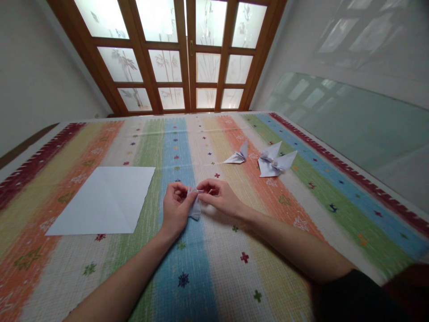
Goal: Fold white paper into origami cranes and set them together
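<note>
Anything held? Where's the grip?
Yes: folded white paper, pinched near its far end by the left hand. Right hand is at that end too; exact contact unclear.

Small folded piece of white paper (195, 212) held between the left hand (176, 207) and the right hand (219, 195).
Its upper end is partly hidden at the fingertips; its layered lower end shows below the left thumb, pointing toward the wearer.

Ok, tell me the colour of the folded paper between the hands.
The folded paper is white, looking slightly bluish-grey; it shows in the head view.
</note>
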A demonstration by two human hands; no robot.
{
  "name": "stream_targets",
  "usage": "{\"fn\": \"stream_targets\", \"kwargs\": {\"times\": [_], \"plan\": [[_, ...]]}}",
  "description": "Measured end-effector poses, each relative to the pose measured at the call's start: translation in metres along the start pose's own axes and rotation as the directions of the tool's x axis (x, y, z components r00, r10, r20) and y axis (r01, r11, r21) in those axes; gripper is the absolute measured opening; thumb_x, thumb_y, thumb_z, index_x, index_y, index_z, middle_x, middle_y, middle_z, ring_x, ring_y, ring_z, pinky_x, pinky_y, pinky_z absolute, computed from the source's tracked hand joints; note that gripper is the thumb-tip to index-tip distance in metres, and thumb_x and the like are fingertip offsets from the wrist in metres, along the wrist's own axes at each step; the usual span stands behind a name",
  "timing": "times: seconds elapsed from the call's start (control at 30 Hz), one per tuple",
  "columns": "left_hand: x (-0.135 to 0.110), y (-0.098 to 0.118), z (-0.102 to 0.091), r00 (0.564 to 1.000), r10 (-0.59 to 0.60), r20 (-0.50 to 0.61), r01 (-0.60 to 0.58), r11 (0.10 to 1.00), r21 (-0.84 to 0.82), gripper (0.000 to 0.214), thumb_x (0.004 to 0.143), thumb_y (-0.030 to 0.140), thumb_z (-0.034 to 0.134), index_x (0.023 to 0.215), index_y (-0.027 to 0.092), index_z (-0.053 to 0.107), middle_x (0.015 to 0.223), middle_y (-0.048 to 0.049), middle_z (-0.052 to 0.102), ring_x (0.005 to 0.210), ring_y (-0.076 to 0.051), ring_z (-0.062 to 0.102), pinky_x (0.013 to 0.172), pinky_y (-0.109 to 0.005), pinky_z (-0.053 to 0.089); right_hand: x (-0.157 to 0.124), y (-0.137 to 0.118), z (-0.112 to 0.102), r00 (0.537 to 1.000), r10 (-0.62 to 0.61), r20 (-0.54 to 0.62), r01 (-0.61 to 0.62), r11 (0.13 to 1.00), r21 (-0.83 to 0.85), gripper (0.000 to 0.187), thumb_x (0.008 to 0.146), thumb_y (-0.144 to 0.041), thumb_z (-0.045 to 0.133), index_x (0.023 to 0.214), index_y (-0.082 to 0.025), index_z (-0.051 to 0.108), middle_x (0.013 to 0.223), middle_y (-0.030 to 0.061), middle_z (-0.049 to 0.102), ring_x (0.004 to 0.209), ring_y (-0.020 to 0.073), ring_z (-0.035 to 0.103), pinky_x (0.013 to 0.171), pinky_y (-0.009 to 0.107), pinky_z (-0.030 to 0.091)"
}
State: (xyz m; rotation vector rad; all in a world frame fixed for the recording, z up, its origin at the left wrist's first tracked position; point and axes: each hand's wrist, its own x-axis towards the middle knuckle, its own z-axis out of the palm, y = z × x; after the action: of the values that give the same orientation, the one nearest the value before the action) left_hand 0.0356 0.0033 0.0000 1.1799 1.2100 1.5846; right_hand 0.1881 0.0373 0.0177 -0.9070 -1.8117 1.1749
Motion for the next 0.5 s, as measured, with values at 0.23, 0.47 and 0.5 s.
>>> {"fn": "stream_targets", "kwargs": {"times": [0.23,0.47,0.5], "plan": [[0.0,0.002,-0.004,0.99,0.14,0.001,-0.137,0.974,0.18,0.021,0.078,0.03,0.07,0.071,0.021,0.053,0.081,-0.0015,0.061,0.081,-0.017,0.059,0.075,-0.03,0.047,-0.002,-0.002,0.003,0.997,-0.043,-0.066,0.041,0.999,-0.033,0.013,0.086,-0.028,0.062,0.081,-0.017,0.067,0.074,0.0017,0.068,0.066,0.0117,0.061,0.06,0.023,0.049],[-0.007,0.011,-0.006,0.92,0.391,0.036,-0.357,0.795,0.49,0.029,0.082,0.032,0.066,0.058,0.022,0.052,0.062,0.0019,0.052,0.065,-0.017,0.05,0.067,-0.03,0.039,-0.007,-0.003,0.006,0.955,-0.195,-0.224,0.131,0.953,-0.272,0.012,0.087,-0.023,0.058,0.078,-0.018,0.063,0.074,0.0024,0.067,0.067,0.0135,0.062,0.063,0.026,0.051],[-0.009,0.011,-0.005,0.923,0.379,0.071,-0.365,0.799,0.477,0.03,0.083,0.033,0.064,0.058,0.022,0.053,0.06,0.0018,0.053,0.064,-0.017,0.05,0.067,-0.03,0.039,-0.008,-0.003,0.007,0.948,-0.223,-0.225,0.155,0.945,-0.287,0.011,0.088,-0.023,0.058,0.079,-0.019,0.063,0.076,0.003,0.068,0.068,0.0139,0.062,0.064,0.027,0.051]]}}
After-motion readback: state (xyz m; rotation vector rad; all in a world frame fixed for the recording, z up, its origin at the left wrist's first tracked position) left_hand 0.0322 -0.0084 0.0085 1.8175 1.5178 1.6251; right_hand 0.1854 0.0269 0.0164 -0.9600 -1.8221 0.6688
